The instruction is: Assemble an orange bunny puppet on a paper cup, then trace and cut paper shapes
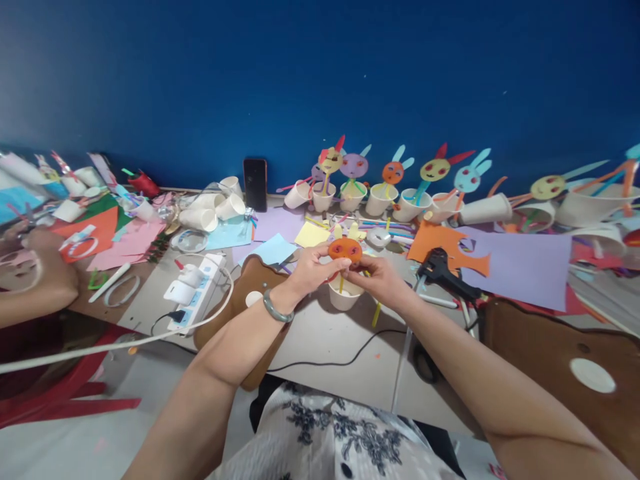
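Note:
An orange paper rabbit face (344,248) with pale yellow ears and red eyes is in front of me, above a white paper cup (344,299). My left hand (316,268) is closed on the face's left and lower edge, its thumb across the front. The fingers of my right hand (379,280) pinch the lower right edge of the same face. A yellow pipe cleaner (341,285) runs down from below the face into the cup. Another yellow strip (376,313) hangs beneath my right hand.
A black glue gun (445,275) lies right of my hands, by orange paper (425,241). Finished cup figures (383,200) line the blue wall. A phone (255,185) leans there. Left are a power strip (200,293) and a white cable; another person's arm (40,283) is far left.

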The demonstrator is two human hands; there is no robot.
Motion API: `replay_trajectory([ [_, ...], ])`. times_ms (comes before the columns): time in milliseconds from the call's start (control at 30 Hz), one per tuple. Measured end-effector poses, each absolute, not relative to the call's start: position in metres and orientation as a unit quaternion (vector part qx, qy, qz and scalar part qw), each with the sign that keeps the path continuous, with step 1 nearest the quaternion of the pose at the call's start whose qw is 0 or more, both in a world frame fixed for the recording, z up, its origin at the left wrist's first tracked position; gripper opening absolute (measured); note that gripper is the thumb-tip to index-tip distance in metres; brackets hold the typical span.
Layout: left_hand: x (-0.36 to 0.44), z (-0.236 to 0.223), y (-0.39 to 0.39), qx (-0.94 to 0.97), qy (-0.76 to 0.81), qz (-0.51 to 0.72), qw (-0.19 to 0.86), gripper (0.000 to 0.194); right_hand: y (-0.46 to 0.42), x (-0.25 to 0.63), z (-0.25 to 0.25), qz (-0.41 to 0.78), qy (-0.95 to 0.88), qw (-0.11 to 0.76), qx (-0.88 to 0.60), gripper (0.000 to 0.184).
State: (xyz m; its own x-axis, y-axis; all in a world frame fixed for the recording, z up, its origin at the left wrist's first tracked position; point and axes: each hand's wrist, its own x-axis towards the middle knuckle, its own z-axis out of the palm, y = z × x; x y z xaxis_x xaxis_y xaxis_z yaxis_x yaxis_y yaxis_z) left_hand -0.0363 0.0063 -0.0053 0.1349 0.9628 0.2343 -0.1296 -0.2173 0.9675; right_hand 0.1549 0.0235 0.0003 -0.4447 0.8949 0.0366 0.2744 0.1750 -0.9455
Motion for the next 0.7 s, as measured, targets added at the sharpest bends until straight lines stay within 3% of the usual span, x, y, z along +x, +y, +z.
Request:
replay_trajectory([
  [433, -0.034, -0.0038, 0.0055, 0.55, 0.379, 0.55, 0.501, 0.041, 0.0225, 0.1575, 0.0048, 0.479, -0.703, 0.319, -0.418, 0.044],
  [700, -0.0353, 0.0018, 0.0, 0.547, 0.401, 0.518, 0.521, 0.045, 0.0201, 0.1579, 0.0044, 0.461, -0.714, 0.32, -0.419, 0.037],
])
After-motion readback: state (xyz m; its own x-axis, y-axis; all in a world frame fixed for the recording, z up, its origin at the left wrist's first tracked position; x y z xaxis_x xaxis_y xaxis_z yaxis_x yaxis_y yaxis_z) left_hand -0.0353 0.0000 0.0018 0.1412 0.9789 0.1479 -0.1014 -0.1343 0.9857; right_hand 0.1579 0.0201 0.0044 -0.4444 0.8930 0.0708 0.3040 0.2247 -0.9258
